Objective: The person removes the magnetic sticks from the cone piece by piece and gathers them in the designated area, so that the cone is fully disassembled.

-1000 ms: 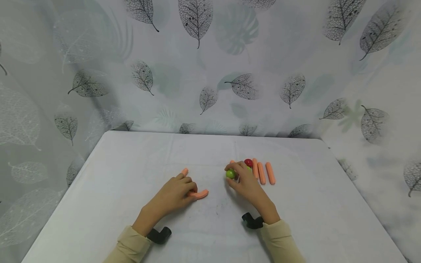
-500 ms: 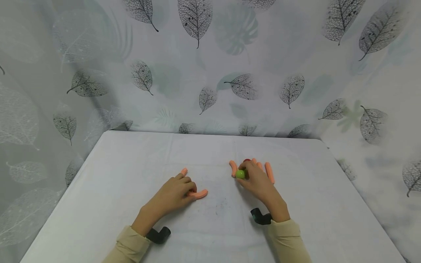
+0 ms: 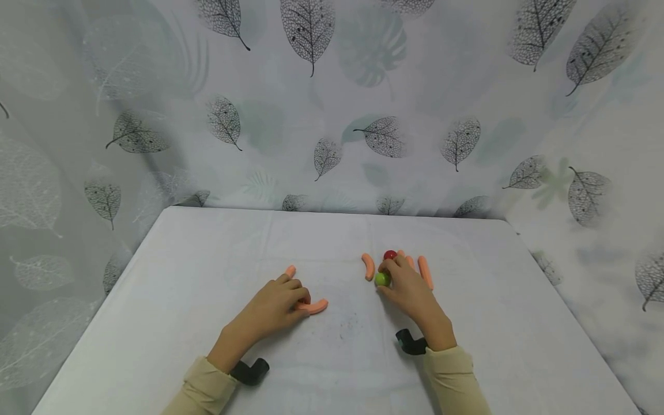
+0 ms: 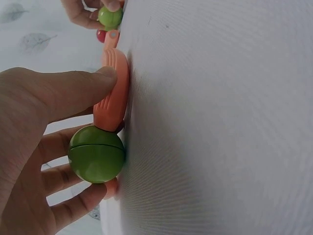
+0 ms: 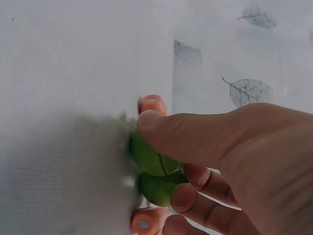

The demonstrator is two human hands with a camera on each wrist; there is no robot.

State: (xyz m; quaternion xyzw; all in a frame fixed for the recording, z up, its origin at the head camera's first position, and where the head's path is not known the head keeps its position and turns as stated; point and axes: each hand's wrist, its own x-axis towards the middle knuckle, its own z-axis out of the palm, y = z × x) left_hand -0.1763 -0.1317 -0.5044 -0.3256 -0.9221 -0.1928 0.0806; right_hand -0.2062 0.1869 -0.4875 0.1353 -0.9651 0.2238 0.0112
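Note:
My left hand (image 3: 277, 302) stays low over the table, its thumb against a curved orange rod (image 4: 113, 90) and its fingers curled behind it. A green ball (image 4: 97, 154) sits at the rod's end, near those fingers. A straight-looking orange tip (image 3: 291, 271) sticks out beyond the hand. Farther right, my right hand (image 3: 410, 288) pinches a green ball (image 5: 148, 157) with the thumb on top. Another green ball (image 5: 160, 190) lies right beside it, partly behind the fingers. A red ball (image 3: 390, 255) shows just past the fingertips.
Left of the right hand lies a curved orange rod (image 3: 368, 267). Straight orange rods (image 3: 425, 272) lie to its right, some partly covered by the hand. A rod end (image 5: 143, 223) shows a silver disc. The white table (image 3: 207, 248) meets a leaf-patterned cloth (image 3: 290, 161) behind.
My right hand has moved right with the green ball, then slightly nearer me, uncovering the curved orange rod on its left. My left hand has stayed in place.

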